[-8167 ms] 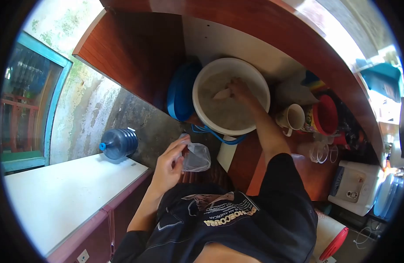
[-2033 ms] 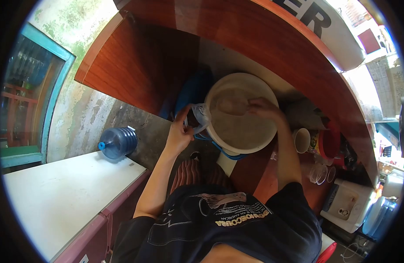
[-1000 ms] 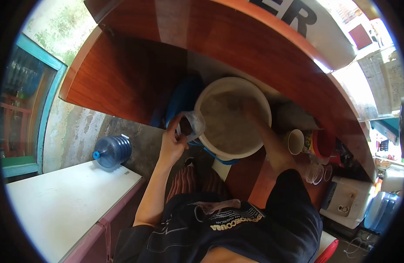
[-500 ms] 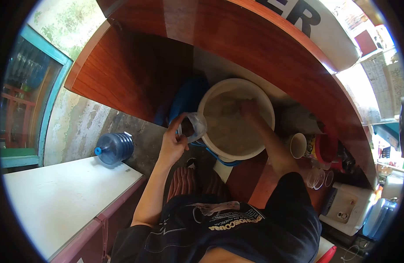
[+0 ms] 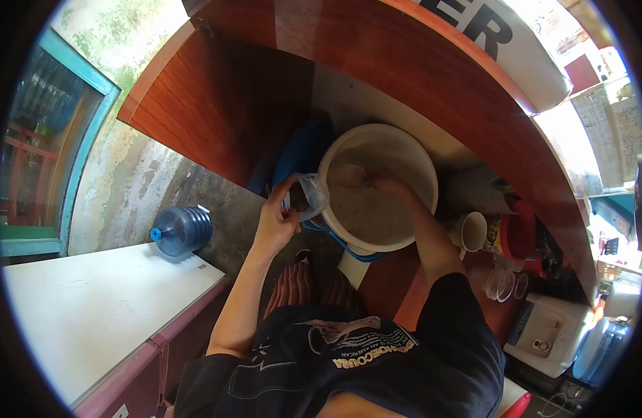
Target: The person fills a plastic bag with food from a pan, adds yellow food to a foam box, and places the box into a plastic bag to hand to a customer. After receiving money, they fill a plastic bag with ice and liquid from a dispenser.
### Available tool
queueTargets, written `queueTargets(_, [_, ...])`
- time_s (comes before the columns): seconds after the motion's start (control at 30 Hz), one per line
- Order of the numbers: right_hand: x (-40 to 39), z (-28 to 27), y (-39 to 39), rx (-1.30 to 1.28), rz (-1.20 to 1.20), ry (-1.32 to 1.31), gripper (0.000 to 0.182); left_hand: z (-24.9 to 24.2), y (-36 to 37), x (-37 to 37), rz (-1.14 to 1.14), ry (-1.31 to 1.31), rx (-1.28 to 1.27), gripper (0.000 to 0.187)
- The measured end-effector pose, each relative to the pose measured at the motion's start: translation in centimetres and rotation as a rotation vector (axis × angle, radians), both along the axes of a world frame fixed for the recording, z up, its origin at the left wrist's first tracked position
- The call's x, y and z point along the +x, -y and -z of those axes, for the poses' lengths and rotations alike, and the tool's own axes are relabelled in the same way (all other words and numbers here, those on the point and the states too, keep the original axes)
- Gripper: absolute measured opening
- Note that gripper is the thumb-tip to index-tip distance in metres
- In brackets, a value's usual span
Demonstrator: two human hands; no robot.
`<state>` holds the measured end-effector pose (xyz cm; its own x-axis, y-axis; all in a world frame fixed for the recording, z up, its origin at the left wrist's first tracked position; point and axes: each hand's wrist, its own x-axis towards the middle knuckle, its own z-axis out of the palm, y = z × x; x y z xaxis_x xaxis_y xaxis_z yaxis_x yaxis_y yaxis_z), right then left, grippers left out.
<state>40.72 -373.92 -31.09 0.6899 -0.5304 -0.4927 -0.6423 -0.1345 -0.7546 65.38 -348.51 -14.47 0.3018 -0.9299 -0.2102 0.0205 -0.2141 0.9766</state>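
Note:
A large cream bucket (image 5: 325,198) stands on the shelf in front of me, with pale greyish-beige contents (image 5: 377,212) inside. My right hand (image 5: 382,181) reaches down into it, fingers closed on a pale scoop (image 5: 347,175) that lies at the contents on the bucket's left side. At the left rim, my left hand (image 5: 279,217) is closed on a clear plastic bag (image 5: 312,196) and keeps its mouth apart. The bag overlaps the bucket's edge in this view.
A curved wooden counter (image 5: 377,45) arches over the bucket. Right of it are a cream cup (image 5: 472,232), a red container (image 5: 522,230) and clear plastic cups (image 5: 502,284). A blue water jug (image 5: 184,231) lies on the white chest top (image 5: 112,306) at left.
My right hand has moved left within the bucket, and the scoop now shows on its left side. My left hand stays by the rim with the plastic bag.

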Motion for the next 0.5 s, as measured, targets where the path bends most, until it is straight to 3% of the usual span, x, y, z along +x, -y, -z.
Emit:
queueTargets(0.1, [-0.2, -1.7, -1.3, 0.058, 0.08, 0.022, 0.032, 0.2, 0.2, 0.0, 0.017, 0.029, 0.017, 0.069])
queueTargets(0.2, [-1.3, -3.7, -2.1, -0.085, 0.206, 0.059, 0.022, 0.3, 0.4, 0.0, 0.025, 0.028, -0.001, 0.07])
queueTargets(0.3, [-1.4, -10.8, -2.9, -0.159, 0.089, 0.101, 0.018, 0.6, 0.6, 0.0, 0.019, 0.041, -0.008, 0.07])
queueTargets(0.37, [0.4, -18.6, -4.6, -0.171, 0.137, -0.067, 0.023, 0.4, 0.6, -0.1, 0.023, 0.041, -0.003, 0.07])
queueTargets(0.5, [2.9, -23.3, -7.0, -0.41, -0.048, 0.027, 0.022, 0.4, 1.0, -0.2, 0.042, 0.062, -0.043, 0.068])
